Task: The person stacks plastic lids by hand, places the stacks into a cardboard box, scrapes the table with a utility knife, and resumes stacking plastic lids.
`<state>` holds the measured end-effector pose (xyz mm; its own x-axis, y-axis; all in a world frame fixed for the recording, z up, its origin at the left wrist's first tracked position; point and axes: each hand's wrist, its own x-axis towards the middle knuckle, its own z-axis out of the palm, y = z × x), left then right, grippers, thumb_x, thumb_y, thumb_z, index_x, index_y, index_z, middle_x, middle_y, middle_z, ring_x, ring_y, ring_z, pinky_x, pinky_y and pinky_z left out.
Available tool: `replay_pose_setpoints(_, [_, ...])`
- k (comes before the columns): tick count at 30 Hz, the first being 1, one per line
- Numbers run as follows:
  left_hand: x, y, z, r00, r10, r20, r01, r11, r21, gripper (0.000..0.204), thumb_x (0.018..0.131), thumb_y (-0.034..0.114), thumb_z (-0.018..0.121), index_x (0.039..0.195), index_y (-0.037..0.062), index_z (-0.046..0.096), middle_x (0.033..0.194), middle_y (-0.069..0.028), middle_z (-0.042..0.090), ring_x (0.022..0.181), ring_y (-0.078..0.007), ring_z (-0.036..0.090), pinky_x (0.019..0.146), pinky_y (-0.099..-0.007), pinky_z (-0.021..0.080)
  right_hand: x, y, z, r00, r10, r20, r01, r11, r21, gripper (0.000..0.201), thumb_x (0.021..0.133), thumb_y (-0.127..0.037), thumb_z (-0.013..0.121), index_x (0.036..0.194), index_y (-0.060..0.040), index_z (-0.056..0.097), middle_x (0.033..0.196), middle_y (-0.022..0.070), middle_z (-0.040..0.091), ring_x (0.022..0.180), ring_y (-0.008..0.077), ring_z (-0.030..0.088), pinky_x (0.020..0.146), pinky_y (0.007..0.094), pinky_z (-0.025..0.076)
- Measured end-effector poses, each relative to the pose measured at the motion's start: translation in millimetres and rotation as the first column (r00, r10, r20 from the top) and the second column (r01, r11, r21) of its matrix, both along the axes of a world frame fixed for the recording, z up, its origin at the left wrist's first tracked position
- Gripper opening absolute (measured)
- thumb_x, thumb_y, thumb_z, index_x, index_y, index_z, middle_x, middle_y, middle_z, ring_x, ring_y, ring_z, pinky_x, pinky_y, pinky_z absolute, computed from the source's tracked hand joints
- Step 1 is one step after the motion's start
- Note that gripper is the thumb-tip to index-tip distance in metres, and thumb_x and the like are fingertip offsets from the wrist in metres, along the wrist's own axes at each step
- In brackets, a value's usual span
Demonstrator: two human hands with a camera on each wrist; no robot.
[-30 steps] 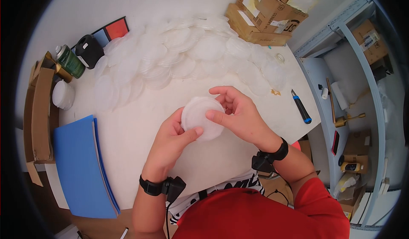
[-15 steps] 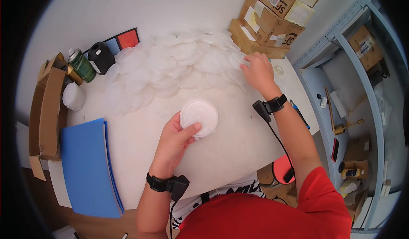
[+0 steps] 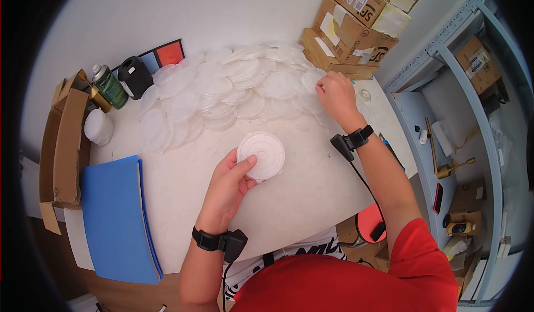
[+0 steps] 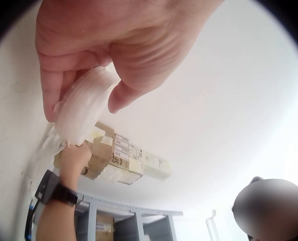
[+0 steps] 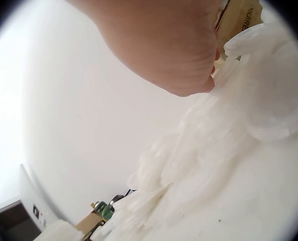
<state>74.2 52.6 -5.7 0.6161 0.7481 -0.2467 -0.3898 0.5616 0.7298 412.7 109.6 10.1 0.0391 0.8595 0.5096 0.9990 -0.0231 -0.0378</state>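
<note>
A stack of round translucent lids [image 3: 263, 152] is gripped at its left side by my left hand [image 3: 229, 181], thumb on top and fingers underneath. In the left wrist view the stack [image 4: 83, 106] appears edge-on, several lids thick, between thumb and fingers. My right hand [image 3: 338, 98] is at the right end of a wide heap of similar lids [image 3: 228, 84], its fingers bent at a lid [image 3: 312, 80]. From the right wrist view, the fingertips of the hand [image 5: 164, 50] meet the heap's edge; most fingers are hidden behind the palm.
Cardboard boxes [image 3: 356, 39] stand behind the heap's right end. At the left are a blue folder [image 3: 117, 220], an open carton [image 3: 69, 145], a white stack [image 3: 99, 127], a green can [image 3: 110, 87] and a black bottle [image 3: 135, 77]. A utility knife [image 3: 392, 152] lies partly behind the right forearm.
The right hand has left the held stack and moved up and right to the heap, where its fingers have drawn in. The left hand still holds the stack, which shows its ringed top.
</note>
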Motion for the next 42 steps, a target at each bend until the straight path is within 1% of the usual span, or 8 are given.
replay_pose_setpoints(6, [0.0, -1.7, 4.7, 0.998, 0.025, -0.049, -0.027, 0.999, -0.038, 0.044, 0.107, 0.022, 0.054, 0.141, -0.0052, 0.049, 0.133, -0.0145, 0.065, 0.119, -0.0223, 0.067, 0.101, -0.0362, 0.056, -38.6, -29.8, 19.6, 0.968, 0.251, -0.007, -0.236, 0.92, 0.313, 0.007, 0.081, -0.002, 0.075, 0.085, -0.0055, 0.072, 0.092, 0.0066, 0.066, 0.09, 0.0285, 0.062, 0.079, 0.0396, 0.047])
replay_pose_setpoints(12, [0.1, 3.1, 4.3, 0.999, 0.024, 0.029, -0.022, 0.998, -0.052, 0.05, 0.112, 0.036, 0.04, 0.142, -0.0036, 0.048, 0.138, -0.0152, 0.062, 0.122, -0.0239, 0.065, 0.102, -0.0363, 0.055, -107.0, -88.8, 35.1, 0.824, 0.565, -0.033, -0.551, 0.814, 0.183, 0.018, 0.076, 0.001, 0.076, 0.091, -0.004, 0.068, 0.094, 0.0072, 0.065, 0.085, 0.0273, 0.061, 0.077, 0.0389, 0.047])
replay_pose_setpoints(23, [2.4, 4.9, 2.4, 0.994, 0.067, 0.085, -0.06, 0.995, -0.085, 0.062, 0.112, 0.049, 0.029, 0.144, -0.0007, 0.047, 0.14, -0.0166, 0.061, 0.125, -0.0255, 0.064, 0.105, -0.0401, 0.054, -132.7, -109.5, 23.2, 0.723, 0.687, 0.072, -0.69, 0.716, 0.101, 0.025, 0.07, -0.009, 0.068, 0.095, -0.0023, 0.068, 0.101, 0.0095, 0.064, 0.09, 0.0278, 0.061, 0.08, 0.0395, 0.048])
replay_pose_setpoints(31, [-1.6, 1.8, 1.9, 0.999, 0.033, 0.023, -0.033, 0.999, 0.003, 0.043, 0.105, 0.026, 0.059, 0.138, -0.0008, 0.052, 0.129, -0.0108, 0.066, 0.114, -0.0184, 0.067, 0.097, -0.0341, 0.056, -138.9, -111.8, 25.7, 0.714, 0.698, 0.061, -0.7, 0.71, 0.075, 0.025, 0.071, -0.009, 0.071, 0.095, -0.0033, 0.068, 0.104, 0.0094, 0.063, 0.089, 0.0275, 0.06, 0.081, 0.0396, 0.048])
replay_pose_setpoints(37, [-0.8, -0.7, 6.8, 0.998, 0.051, 0.048, -0.053, 0.998, 0.022, 0.046, 0.101, 0.018, 0.064, 0.141, -0.001, 0.051, 0.13, -0.0094, 0.065, 0.115, -0.0172, 0.066, 0.098, -0.0343, 0.055, -130.0, -112.7, 27.2, 0.767, 0.583, -0.268, -0.55, 0.813, 0.191, 0.025, 0.078, -0.008, 0.081, 0.1, -0.0038, 0.07, 0.105, 0.01, 0.065, 0.089, 0.0261, 0.062, 0.079, 0.0374, 0.048])
replay_pose_setpoints(39, [-1.7, -0.9, 6.3, 0.998, 0.043, 0.045, -0.045, 0.998, 0.048, 0.049, 0.101, 0.019, 0.065, 0.143, -0.001, 0.05, 0.131, -0.0093, 0.065, 0.116, -0.0173, 0.065, 0.099, -0.0349, 0.054, -126.9, -110.9, 25.9, 0.628, 0.346, -0.697, -0.375, 0.919, 0.119, 0.031, 0.086, -0.012, 0.08, 0.113, -0.0033, 0.069, 0.107, 0.0101, 0.067, 0.094, 0.0228, 0.064, 0.083, 0.0346, 0.05])
replay_pose_setpoints(40, [-2.6, -1.0, 5.5, 0.999, 0.022, 0.029, -0.024, 0.997, 0.074, 0.052, 0.099, 0.019, 0.067, 0.144, -0.001, 0.05, 0.132, -0.0093, 0.065, 0.118, -0.0175, 0.064, 0.1, -0.0352, 0.053, -125.3, -109.8, 23.6, 0.63, 0.343, -0.696, -0.369, 0.922, 0.12, 0.031, 0.086, -0.012, 0.08, 0.113, -0.0033, 0.069, 0.107, 0.0101, 0.067, 0.094, 0.0228, 0.064, 0.083, 0.0346, 0.05])
replay_pose_setpoints(42, [-2.2, -1.3, 4.2, 1.0, -0.003, 0.012, 0.002, 0.995, 0.101, 0.055, 0.098, 0.019, 0.07, 0.145, -0.001, 0.049, 0.132, -0.0093, 0.064, 0.12, -0.0177, 0.063, 0.102, -0.0356, 0.052, -122.7, -107.9, 19.1, 0.275, 0.16, -0.948, -0.401, 0.915, 0.038, 0.042, 0.091, -0.017, 0.08, 0.127, -0.0028, 0.065, 0.111, 0.0087, 0.067, 0.099, 0.0185, 0.063, 0.09, 0.0323, 0.052])
